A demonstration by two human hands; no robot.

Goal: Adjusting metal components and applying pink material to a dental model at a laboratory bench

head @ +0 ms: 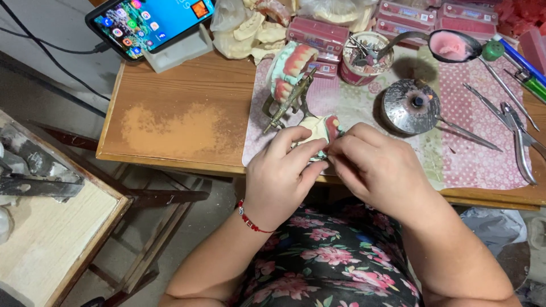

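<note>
Spanning the view, the wooden desk (187,108) carries a brass articulator (290,85) at 12 o'clock, while left hand (281,176) and right hand (378,170), grip closed, pinch a plaster denture model (319,129) centrally.

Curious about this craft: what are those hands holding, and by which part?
Both the left hand and right hand grip a plaster dental cast by its lower sides.

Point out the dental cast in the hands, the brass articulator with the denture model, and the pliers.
Dental cast (318,128), head view: white plaster top between the hands.
Brass articulator (286,105), head view: its lower metal arm.
Pliers (520,139), head view: upper part of the handles.
</note>
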